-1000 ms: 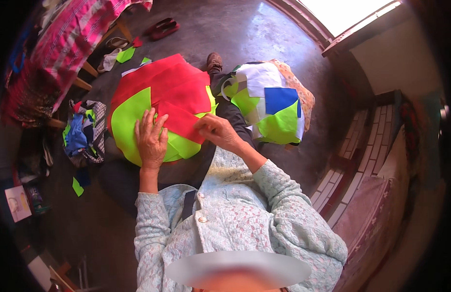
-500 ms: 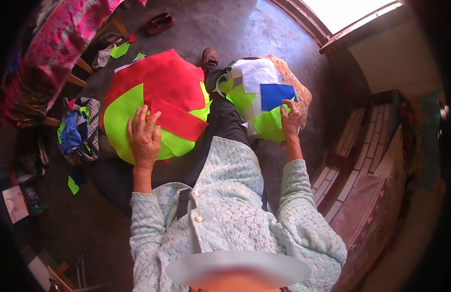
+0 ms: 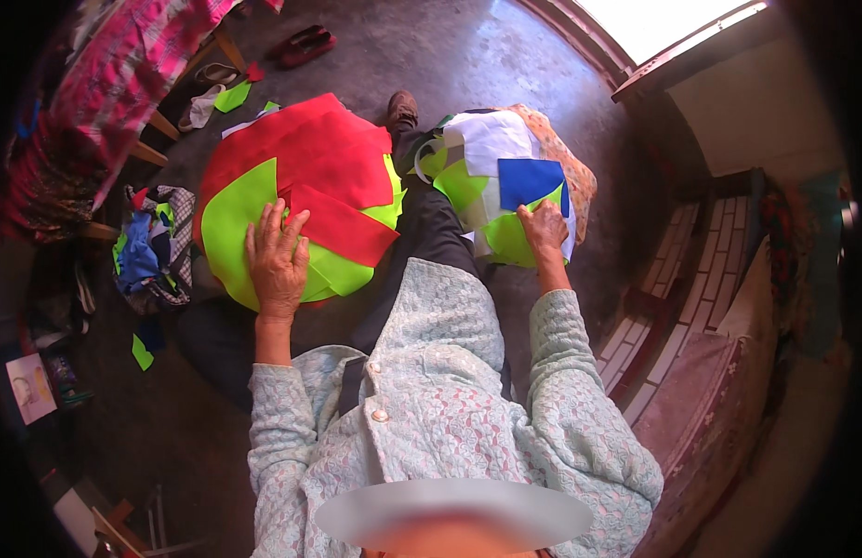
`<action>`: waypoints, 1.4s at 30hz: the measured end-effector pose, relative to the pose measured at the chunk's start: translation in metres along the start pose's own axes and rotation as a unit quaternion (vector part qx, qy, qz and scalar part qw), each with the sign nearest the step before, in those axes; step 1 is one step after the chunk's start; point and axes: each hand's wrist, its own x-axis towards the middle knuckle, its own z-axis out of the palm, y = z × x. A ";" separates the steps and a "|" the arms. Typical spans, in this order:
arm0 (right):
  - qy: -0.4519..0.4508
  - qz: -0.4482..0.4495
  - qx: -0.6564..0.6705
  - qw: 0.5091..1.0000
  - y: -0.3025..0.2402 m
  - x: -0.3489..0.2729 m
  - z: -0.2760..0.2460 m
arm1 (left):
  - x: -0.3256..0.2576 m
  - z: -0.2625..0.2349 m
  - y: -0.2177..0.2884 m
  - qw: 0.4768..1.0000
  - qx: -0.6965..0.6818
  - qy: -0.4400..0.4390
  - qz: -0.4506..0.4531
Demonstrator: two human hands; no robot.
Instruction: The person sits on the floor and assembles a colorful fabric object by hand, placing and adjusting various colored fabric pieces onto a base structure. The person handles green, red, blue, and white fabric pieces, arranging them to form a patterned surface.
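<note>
My left hand point(image 3: 280, 259) lies with its fingers spread on a round heap of cloth pieces. Large red pieces point(image 3: 315, 149) cover its top, and a lime-green piece point(image 3: 228, 228) lies beneath the hand, partly hidden by it. To the right, a second pile rests on a flower-patterned cloth point(image 3: 576, 182). There my right hand point(image 3: 545, 228) is closed, fingertips pinching a lime-green cloth piece point(image 3: 508, 238). Beside the pinch lie a blue piece point(image 3: 528, 180) and a white piece point(image 3: 494, 138) of the same flat cloth.
A checked bag point(image 3: 178, 253) with blue and green scraps stands on the floor at the left. Dark red shoes point(image 3: 304, 46) and a stray green scrap point(image 3: 233, 97) lie farther off. A pink plaid cloth point(image 3: 138, 84) hangs at the left, and a slatted bench point(image 3: 701, 270) stands at the right.
My right hand has moved a little left and closed on the lime-green piece in the right pile. The left hand has stayed on the red and green heap.
</note>
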 end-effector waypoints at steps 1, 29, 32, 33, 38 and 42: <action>-0.010 -0.007 0.002 1.000 0.004 0.004 0.004 | 0.001 -0.001 0.000 1.000 0.001 0.001 0.001; -0.473 -0.044 0.857 0.201 -0.126 -0.128 -0.089 | -0.031 -0.033 0.070 0.798 -0.580 -0.107 -0.120; -0.517 -0.055 0.829 0.206 -0.138 -0.144 -0.079 | -0.043 -0.026 0.069 0.739 -0.645 -0.143 -0.132; -0.524 -0.042 0.826 0.202 -0.140 -0.146 -0.069 | -0.047 -0.028 0.068 0.701 -0.678 -0.157 -0.152; -0.552 -0.067 0.755 0.348 -0.166 -0.149 -0.095 | -0.066 -0.032 0.052 0.619 -0.744 -0.133 -0.215; -0.544 -0.107 0.745 0.372 -0.193 -0.141 -0.106 | -0.066 -0.050 0.042 0.626 -0.735 -0.071 -0.250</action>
